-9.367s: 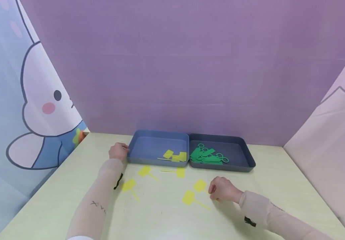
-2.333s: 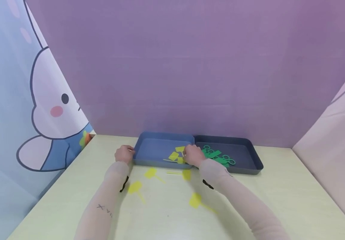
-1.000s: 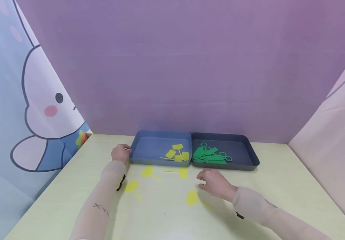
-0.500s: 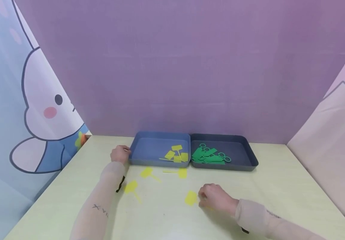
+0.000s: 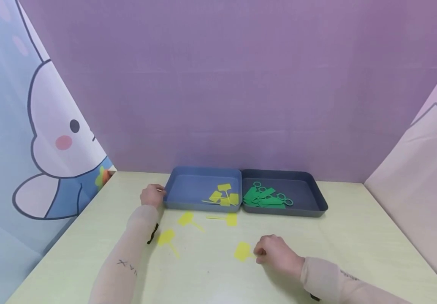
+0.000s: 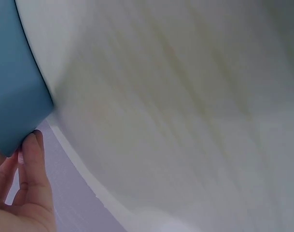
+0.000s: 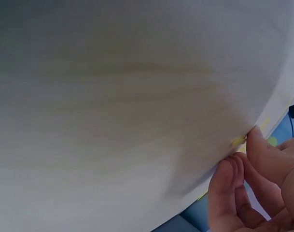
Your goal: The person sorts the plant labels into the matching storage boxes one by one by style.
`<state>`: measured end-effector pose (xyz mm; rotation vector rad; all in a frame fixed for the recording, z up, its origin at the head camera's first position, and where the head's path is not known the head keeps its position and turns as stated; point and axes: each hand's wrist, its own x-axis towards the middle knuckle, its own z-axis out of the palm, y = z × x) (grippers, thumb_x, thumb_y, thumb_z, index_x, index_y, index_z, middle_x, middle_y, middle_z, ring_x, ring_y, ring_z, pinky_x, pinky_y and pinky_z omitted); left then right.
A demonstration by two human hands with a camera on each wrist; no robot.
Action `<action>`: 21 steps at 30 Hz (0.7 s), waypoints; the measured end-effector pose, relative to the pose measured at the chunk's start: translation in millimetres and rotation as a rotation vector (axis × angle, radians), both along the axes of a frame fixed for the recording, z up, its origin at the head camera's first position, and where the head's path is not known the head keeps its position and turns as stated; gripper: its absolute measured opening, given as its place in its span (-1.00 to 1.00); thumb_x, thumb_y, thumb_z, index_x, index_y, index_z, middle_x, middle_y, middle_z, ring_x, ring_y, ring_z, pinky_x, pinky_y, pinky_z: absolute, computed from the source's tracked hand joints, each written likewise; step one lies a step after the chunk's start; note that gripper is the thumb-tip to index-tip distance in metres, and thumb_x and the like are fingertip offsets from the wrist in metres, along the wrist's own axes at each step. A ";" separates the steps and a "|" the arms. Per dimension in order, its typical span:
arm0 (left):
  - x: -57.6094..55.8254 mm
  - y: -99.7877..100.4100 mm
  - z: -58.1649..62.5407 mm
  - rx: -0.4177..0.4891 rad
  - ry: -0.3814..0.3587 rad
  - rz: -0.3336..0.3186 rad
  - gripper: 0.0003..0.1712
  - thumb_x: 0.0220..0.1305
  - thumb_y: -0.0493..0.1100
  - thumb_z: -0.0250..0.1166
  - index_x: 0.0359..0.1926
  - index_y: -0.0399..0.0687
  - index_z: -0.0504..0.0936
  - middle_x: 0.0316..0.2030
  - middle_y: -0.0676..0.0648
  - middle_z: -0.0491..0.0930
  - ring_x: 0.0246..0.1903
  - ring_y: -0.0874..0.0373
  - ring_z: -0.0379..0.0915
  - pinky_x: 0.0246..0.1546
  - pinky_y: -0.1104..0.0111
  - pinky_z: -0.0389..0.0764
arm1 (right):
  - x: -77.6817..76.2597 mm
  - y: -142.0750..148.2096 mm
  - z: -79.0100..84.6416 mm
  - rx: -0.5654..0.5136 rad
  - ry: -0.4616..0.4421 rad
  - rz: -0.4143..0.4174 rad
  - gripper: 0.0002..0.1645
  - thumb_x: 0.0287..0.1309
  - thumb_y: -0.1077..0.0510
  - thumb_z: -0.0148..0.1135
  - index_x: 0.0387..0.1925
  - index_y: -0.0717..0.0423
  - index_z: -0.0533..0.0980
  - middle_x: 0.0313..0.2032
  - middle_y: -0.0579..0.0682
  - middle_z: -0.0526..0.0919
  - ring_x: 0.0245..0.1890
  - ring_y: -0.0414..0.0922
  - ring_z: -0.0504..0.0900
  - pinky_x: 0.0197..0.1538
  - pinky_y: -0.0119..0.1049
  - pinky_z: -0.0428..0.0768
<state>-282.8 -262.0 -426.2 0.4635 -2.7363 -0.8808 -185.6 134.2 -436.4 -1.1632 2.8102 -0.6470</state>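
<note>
In the head view my left hand (image 5: 152,195) is at the left end of the blue tray (image 5: 197,205); in the left wrist view its fingertips grip the tray's corner (image 6: 21,116). My right hand (image 5: 279,255) hovers low over the table, beside a yellow cable tie tag (image 5: 242,251) whose thin tail runs under the fingers. The right wrist view shows the thumb (image 7: 265,154) and the bent fingers apart, with a bit of yellow (image 7: 238,141) between them. Several similar yellow tags (image 5: 223,186) lie in the blue tray's right front corner.
Left of centre lie three more yellow tags (image 5: 166,237), one close to the blue tray's front. A dark grey tray (image 5: 309,213) adjoins the blue one and holds green ringed tags (image 5: 273,201). Behind both trays rises a purple cloth wall (image 5: 241,105).
The right hand has left the trays and come down beside the front yellow tag, shifting slightly right lately. Another yellow tag, formerly on the table, lies in the blue tray. The left hand stays put.
</note>
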 end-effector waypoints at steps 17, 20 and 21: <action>-0.3 -0.2 -0.4 0.021 -0.002 -0.003 -0.69 0.25 -0.18 0.15 -0.04 -0.24 0.60 -0.15 -0.26 0.63 -0.17 -0.17 0.54 -0.05 -0.01 0.45 | 1.5 2.8 1.6 0.013 0.023 -0.023 -0.87 -0.21 0.32 0.37 -0.57 0.03 0.67 -0.53 -0.18 0.68 -0.50 -0.32 0.55 -0.37 -0.25 0.48; 0.9 0.4 -0.2 0.020 -0.001 -0.001 -0.69 0.25 -0.18 0.15 -0.04 -0.23 0.60 -0.14 -0.26 0.62 -0.16 -0.17 0.54 -0.04 -0.01 0.44 | 2.3 2.1 2.2 0.011 0.004 -0.019 -0.88 -0.20 0.34 0.35 -0.57 0.05 0.66 -0.54 -0.16 0.67 -0.51 -0.33 0.53 -0.38 -0.30 0.46; 1.4 0.7 -0.3 0.022 -0.002 -0.001 -0.69 0.25 -0.18 0.15 -0.04 -0.23 0.60 -0.14 -0.26 0.62 -0.16 -0.17 0.54 -0.04 -0.01 0.44 | 2.3 1.8 2.3 0.013 -0.003 -0.017 -0.88 -0.19 0.34 0.34 -0.56 0.07 0.65 -0.54 -0.16 0.67 -0.51 -0.33 0.53 -0.38 -0.33 0.46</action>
